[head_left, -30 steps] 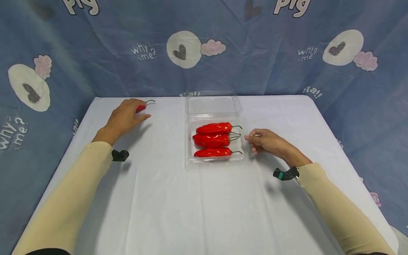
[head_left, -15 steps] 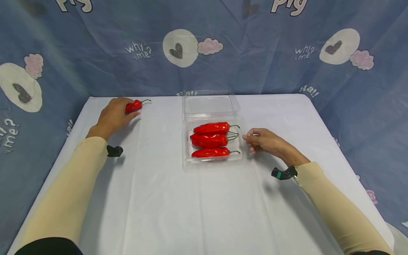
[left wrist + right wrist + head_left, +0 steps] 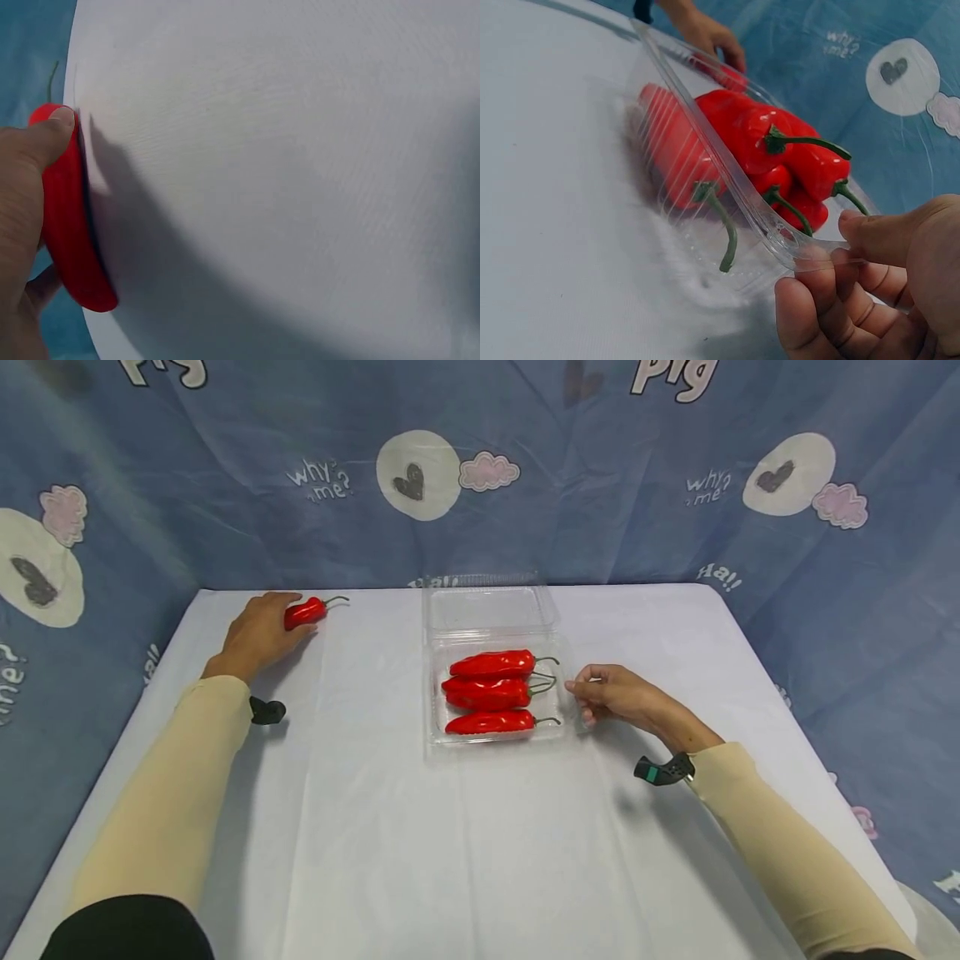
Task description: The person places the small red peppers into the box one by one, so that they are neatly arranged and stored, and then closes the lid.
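At the far left of the table, my left hand grips a red pepper, its green stem pointing right. Close up in the left wrist view, the thumb lies across this pepper near the stem end, and the other fingers are mostly hidden behind it. My right hand pinches the right rim of a clear plastic clamshell box between thumb and fingers. Several red peppers lie side by side in the box, stems to the right; the right wrist view shows these peppers partly stacked.
The box's clear lid is folded back toward the rear of the white-covered table. A blue printed curtain rises behind and along both sides of the table. Each wrist wears a black device, such as the right wrist device.
My left hand has shifted left around the pepper, so more of the pepper shows beyond the fingers. My right hand keeps its pinch on the box rim. The head view has drifted slightly.
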{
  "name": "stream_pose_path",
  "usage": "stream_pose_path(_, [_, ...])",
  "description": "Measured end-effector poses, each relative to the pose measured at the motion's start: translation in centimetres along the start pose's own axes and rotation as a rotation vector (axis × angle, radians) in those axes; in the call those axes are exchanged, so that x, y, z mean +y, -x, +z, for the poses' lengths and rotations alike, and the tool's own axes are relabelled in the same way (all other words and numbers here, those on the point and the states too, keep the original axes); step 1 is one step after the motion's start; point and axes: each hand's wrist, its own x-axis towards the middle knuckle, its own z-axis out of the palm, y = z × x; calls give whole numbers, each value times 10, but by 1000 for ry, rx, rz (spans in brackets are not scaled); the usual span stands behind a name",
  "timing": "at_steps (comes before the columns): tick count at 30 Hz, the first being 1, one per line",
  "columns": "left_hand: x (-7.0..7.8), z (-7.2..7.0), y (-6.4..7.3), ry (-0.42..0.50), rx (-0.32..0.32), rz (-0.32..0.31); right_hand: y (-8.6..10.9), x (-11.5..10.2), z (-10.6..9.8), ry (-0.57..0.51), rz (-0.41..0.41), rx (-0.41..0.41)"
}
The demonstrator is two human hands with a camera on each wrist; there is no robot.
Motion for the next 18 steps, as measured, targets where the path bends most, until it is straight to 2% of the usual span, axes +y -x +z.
stream_pose_path(9, [-4,7,3,59,-8,-19,-2,-1,2,-10,2,-6])
stream_pose_path(18, [-7,14,5,66,45,-26,-1,-1,2,-14,3,-6])
